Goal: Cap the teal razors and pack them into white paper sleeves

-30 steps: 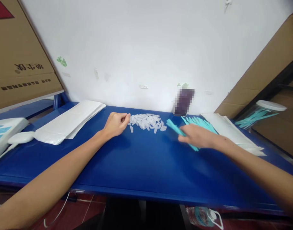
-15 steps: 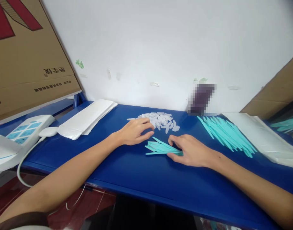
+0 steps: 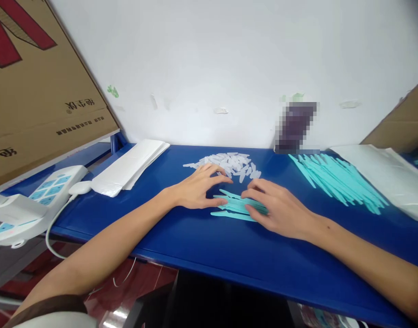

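A small batch of thin teal plastic sticks (image 3: 234,205) with narrowed, notched ends lies on the blue table in front of me. My left hand (image 3: 198,186) is open at their left ends, fingers apart, its thumb at the tips of the sticks. Over their right part rests my right hand (image 3: 279,205), fingers bent and spread from the thumb, with sticks running underneath; their right ends are hidden by the palm. Just beyond my hands is a heap of small translucent white plastic pieces (image 3: 232,161), partly covered by my left fingers.
A bigger pile of teal sticks (image 3: 342,182) lies to the right beside a clear plastic bag (image 3: 393,177). Flat white packets (image 3: 127,166) and a white power strip (image 3: 55,184) with a cable are at left. A pixelated dark object (image 3: 296,127) leans on the wall. Cardboard (image 3: 41,91) stands at left.
My left hand has moved right and opened wider, its thumb now at the stick ends. My right fingers have shifted over the sticks, which lie more spread out. The view has tilted slightly.
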{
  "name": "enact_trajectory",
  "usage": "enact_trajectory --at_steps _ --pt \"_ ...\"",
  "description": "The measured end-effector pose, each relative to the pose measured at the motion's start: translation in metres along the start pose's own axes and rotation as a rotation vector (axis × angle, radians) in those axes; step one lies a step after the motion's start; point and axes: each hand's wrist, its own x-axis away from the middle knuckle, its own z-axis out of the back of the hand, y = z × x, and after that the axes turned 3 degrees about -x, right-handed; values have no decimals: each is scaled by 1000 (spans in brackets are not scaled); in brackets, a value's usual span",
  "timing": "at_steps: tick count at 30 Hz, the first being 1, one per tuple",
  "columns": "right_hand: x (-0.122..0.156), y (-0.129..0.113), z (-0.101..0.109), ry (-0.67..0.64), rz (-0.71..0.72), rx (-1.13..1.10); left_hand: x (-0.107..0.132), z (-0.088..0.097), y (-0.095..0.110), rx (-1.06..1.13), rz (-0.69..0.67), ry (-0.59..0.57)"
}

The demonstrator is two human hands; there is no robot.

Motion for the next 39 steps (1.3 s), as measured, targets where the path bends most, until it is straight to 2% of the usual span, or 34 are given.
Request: enact_trajectory --at_steps 4,8,10,18,29,33,39 --pt "-1 -7 -3 -31 -28 -5 1 -2 5 -8 24 -94" --pt "0 -7 -3 103 -79 -36 2 -2 3 13 51 -120" --pt "0 -8 -1 121 -123 -83 3 0 0 13 64 -136" --pt "-1 -10 -2 -88 -141 -56 6 3 -7 11 128 -177" --pt "2 -7 -8 -147 -230 -115 6 8 -5 52 194 -232" --pt "0 -6 -6 -149 -241 -114 6 8 -5 60 170 -221" --pt "-1 -5 0 -162 -194 -98 6 4 -11 -14 167 -89"
